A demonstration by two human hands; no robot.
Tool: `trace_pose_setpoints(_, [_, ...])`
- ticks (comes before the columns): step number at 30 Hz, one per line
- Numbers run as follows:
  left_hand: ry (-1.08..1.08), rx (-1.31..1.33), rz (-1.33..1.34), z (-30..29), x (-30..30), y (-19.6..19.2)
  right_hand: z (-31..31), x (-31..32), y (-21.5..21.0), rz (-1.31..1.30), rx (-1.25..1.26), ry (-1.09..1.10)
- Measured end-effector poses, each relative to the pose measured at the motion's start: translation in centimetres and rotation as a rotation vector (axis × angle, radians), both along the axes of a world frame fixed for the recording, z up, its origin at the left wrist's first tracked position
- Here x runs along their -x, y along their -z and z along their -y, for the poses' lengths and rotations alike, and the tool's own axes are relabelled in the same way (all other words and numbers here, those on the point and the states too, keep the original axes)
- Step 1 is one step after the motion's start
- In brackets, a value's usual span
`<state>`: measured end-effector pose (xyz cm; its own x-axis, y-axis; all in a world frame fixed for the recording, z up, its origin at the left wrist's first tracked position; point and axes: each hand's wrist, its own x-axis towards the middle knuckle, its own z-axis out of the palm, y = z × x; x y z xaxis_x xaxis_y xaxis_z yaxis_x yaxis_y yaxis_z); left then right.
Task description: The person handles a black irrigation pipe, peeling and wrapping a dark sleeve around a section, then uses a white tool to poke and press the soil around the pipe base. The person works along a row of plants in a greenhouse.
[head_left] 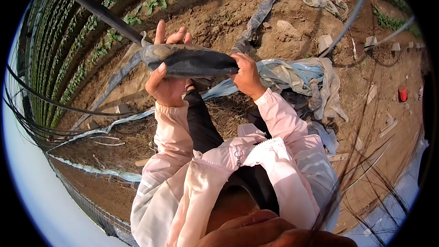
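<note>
A dusty black length of soft plastic tubing (pixel 192 61) stretches between my two hands in front of me. My left hand (pixel 168 87) supports its wider, dirt-coated left end, thumb in front and several fingers raised behind it. At the other end, my right hand (pixel 247 75) pinches the tubing closed in its curled fingers. A dark rigid pipe (pixel 100 11) slants down from the upper left and stops beside the tubing's left end, near a small grey twisted tie (pixel 145 39). Whether pipe and tubing join there, I cannot tell.
Crumpled clear and blue plastic sheeting (pixel 297 75) lies right of my legs. A flat grey hose (pixel 256 20) runs over the soil ahead. Crop rows (pixel 82 59) fill the left. Curved hoops (pixel 352 18) and pale blocks (pixel 325 43) stand right, near a red object (pixel 402 94).
</note>
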<state>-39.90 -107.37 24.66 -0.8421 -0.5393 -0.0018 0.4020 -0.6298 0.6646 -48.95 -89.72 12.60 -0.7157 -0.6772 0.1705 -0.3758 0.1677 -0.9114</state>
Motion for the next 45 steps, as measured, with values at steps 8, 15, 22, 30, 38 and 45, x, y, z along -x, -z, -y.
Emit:
trace_pose_setpoints(8, [0.146,-0.028,0.085,-6.1,-2.3,-0.6,-0.9,0.2,-15.7,-0.174,0.107,0.028])
trace_pose_setpoints(15, [-0.003,0.315,0.163,-6.8,-2.2,-8.8,-2.7,0.4,-17.2,-0.052,-0.066,-0.334])
trace_pose_setpoints(22, [-0.090,0.811,0.396,-8.6,-3.2,-8.3,-1.9,2.6,-11.6,0.305,0.295,-0.151])
trace_pose_setpoints(30, [-0.063,0.699,0.326,-7.4,-3.3,-10.0,-1.8,1.4,-13.4,0.532,0.032,-0.907])
trace_pose_setpoints(38, [0.004,0.189,-0.037,-5.0,-4.3,-11.4,3.2,1.0,-7.2,0.145,0.039,-0.703])
trace_pose_setpoints(45, [0.127,-0.343,-0.631,-1.1,-6.9,-15.0,7.6,0.0,-12.2,0.063,0.071,-0.633])
